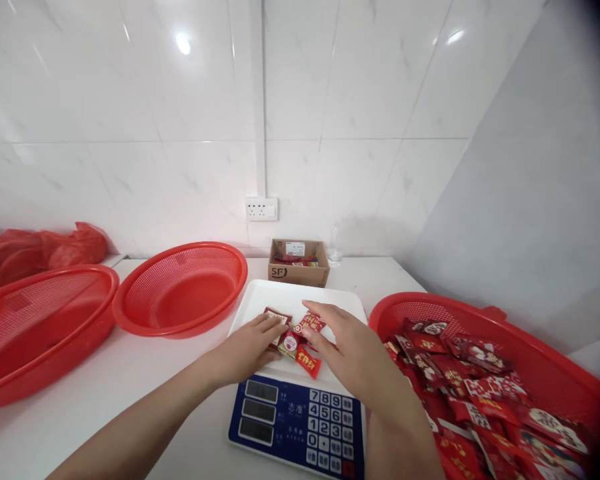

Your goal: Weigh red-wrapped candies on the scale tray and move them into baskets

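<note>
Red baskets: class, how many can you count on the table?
3. Left basket at the table's far left; middle basket next to it, left of the white tray; right basket at the right, holding red packets. Others may lie outside the view.

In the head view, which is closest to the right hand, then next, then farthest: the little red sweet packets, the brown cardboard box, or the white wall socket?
1. The little red sweet packets, on the white scale tray: the right hand touches them.
2. The brown cardboard box, behind the tray.
3. The white wall socket, higher up and farthest back.
</note>
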`<state>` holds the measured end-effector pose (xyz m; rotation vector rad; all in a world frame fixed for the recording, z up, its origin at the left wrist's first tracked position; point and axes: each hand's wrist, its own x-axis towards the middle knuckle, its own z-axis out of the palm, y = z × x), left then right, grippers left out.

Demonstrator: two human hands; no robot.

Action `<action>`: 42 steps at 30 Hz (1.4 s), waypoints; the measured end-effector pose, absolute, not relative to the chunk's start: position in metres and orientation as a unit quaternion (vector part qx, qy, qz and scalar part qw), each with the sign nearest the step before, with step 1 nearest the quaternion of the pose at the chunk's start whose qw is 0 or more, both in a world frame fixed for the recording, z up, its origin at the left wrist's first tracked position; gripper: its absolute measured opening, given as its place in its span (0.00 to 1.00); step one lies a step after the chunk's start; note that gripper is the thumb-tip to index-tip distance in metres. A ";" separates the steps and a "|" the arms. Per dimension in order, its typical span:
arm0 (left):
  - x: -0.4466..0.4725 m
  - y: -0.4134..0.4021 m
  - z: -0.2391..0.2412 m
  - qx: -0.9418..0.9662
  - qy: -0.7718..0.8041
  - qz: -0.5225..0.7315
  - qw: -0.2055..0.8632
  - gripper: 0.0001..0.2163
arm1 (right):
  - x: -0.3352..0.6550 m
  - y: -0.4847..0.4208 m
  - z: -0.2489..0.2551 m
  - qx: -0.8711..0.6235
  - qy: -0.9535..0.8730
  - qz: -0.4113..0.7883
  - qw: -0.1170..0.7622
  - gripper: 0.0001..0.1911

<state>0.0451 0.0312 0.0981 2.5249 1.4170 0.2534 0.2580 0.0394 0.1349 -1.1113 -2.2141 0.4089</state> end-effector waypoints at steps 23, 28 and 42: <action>0.051 0.022 0.100 0.837 0.493 0.203 0.125 0.15 | 0.256 0.054 0.122 -0.440 -0.850 0.201 0.209 0.25; 0.077 0.029 0.092 0.856 0.462 0.165 0.161 0.13 | 0.250 0.062 0.113 -0.434 -0.854 0.232 0.171 0.30; -0.002 0.043 0.113 0.688 0.682 0.241 -0.053 0.16 | 0.248 0.078 0.103 -0.464 -0.840 0.243 0.144 0.29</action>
